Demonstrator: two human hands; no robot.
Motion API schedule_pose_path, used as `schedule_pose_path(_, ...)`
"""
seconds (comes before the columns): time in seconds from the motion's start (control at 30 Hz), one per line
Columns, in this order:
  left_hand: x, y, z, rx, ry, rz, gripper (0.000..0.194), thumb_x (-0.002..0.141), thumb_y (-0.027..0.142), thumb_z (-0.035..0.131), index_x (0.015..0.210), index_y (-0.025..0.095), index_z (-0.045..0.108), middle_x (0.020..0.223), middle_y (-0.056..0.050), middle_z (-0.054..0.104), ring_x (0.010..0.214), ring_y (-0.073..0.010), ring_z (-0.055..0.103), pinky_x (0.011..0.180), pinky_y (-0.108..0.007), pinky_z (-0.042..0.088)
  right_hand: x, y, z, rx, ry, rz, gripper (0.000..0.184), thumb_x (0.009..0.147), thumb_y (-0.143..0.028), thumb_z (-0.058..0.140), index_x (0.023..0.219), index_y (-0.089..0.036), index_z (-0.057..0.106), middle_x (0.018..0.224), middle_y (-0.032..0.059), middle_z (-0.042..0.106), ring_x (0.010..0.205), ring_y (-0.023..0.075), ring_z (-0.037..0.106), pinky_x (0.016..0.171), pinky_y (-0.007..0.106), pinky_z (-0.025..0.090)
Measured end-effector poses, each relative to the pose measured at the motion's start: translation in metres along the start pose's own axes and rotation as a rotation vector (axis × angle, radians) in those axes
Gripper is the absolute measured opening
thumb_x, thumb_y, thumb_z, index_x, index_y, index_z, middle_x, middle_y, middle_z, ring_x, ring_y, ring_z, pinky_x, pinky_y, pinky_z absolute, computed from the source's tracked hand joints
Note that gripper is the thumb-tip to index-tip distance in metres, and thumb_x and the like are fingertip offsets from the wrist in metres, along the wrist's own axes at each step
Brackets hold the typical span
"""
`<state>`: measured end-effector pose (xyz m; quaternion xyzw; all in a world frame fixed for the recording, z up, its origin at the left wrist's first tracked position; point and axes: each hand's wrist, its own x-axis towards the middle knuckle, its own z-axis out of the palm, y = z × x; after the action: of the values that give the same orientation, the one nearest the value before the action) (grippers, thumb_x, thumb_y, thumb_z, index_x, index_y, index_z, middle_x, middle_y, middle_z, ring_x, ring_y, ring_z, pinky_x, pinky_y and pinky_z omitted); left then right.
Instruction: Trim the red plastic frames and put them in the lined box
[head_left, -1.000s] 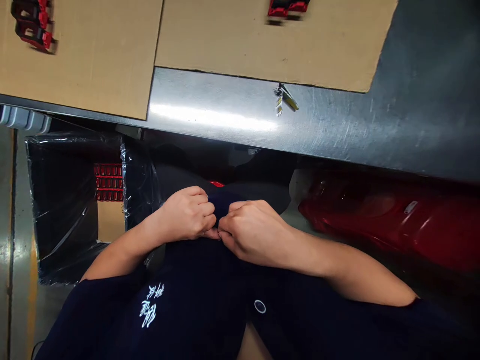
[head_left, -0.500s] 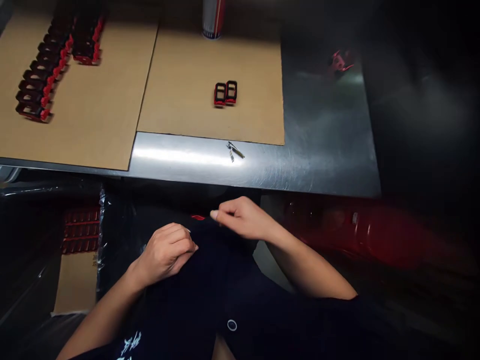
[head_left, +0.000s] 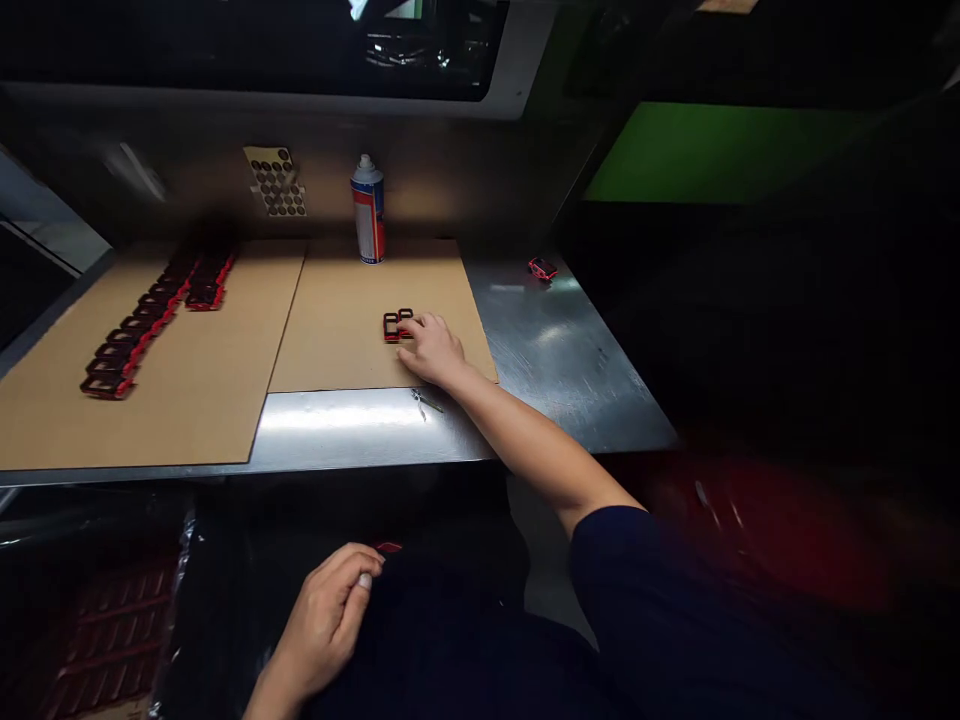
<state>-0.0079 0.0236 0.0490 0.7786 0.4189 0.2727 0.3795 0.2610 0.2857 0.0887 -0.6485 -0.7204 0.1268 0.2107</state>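
Reaching forward from the body, the right hand (head_left: 433, 350) had moved out onto the cardboard sheet (head_left: 337, 345), its fingers (head_left: 412, 327) loosely extended, with no clear grip on anything. Two small black-and-red frames (head_left: 395, 325) lay side by side just left of and beyond those fingers, nearly or barely touching them, each frame's long axis pointing away from the person, and the right hand was much nearer to them than the left. The left hand (head_left: 322, 620) stayed back over the dark shirt (head_left: 442, 650), fingers half curled beside a small red piece (head_left: 388, 547); whether they held anything could not be told.
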Motion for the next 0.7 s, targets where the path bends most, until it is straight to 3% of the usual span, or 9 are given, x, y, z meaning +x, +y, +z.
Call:
schedule_pose_path(0.17,0.002,0.006,0.01,0.003,-0.034,-0.024,0.025,0.103,0.025,0.047,0.083,0.021,0.06,0.093,-0.004,0.072,0.085,-0.0144,0.07,0.078,-0.023,0.055,0.027,-0.039,0.019,-0.117,-0.052,0.041,0.036,0.093,-0.038,0.064,0.126,-0.024,0.066,0.136,0.0144,0.055,0.131,0.0316,0.044,0.099,0.041,0.051)
schedule_pose_path(0.33,0.0,0.004,0.014,-0.124,-0.023,-0.175,0.032,0.104,0.036,0.044,0.085,0.022,0.065,0.089,-0.006,0.072,0.084,-0.0185,0.069,0.078,-0.028,0.053,0.026,-0.04,0.021,-0.151,-0.046,0.088,0.033,0.1,-0.03,0.053,0.13,-0.019,0.06,0.137,0.0179,0.052,0.127,0.0312,0.047,0.095,0.039,0.049)
schedule_pose_path(0.47,0.011,0.005,0.017,-0.332,-0.028,-0.282,0.027,0.098,0.043,0.058,0.086,0.024,0.074,0.09,-0.01,0.073,0.09,-0.0247,0.069,0.085,-0.033,0.054,0.024,-0.039,0.011,-0.141,-0.039,0.059,0.031,0.1,-0.023,0.05,0.128,-0.015,0.06,0.132,0.0201,0.057,0.117,0.0299,0.055,0.09,0.037,0.049)
schedule_pose_path(0.53,0.021,0.004,0.018,-0.519,0.061,-0.35,0.027,0.091,0.048,0.068,0.084,0.023,0.076,0.089,-0.01,0.073,0.087,-0.0256,0.069,0.085,-0.035,0.056,0.017,-0.045,0.003,-0.129,-0.032,0.011,0.03,0.1,-0.021,0.049,0.126,-0.014,0.062,0.128,0.02,0.06,0.114,0.0294,0.057,0.09,0.037,0.048)
schedule_pose_path(0.6,0.035,0.003,0.015,-0.79,0.249,-0.448,0.03,0.082,0.051,0.078,0.089,0.022,0.077,0.093,-0.01,0.073,0.087,-0.0252,0.07,0.083,-0.036,0.058,-0.003,-0.057,-0.005,-0.112,-0.018,-0.062,0.03,0.1,-0.02,0.047,0.124,-0.014,0.063,0.125,0.0199,0.063,0.113,0.0291,0.059,0.09,0.037,0.048)
schedule_pose_path(0.7,0.056,0.001,0.005,-1.237,0.506,-0.514,0.047,0.077,0.054,0.082,0.113,0.025,0.074,0.12,-0.012,0.072,0.105,-0.029,0.072,0.087,-0.041,0.061,-0.064,-0.083,0.0,-0.072,-0.037,-0.266,0.025,0.098,-0.024,0.052,0.118,-0.018,0.066,0.117,0.0136,0.068,0.105,0.0246,0.062,0.087,0.033,0.049)
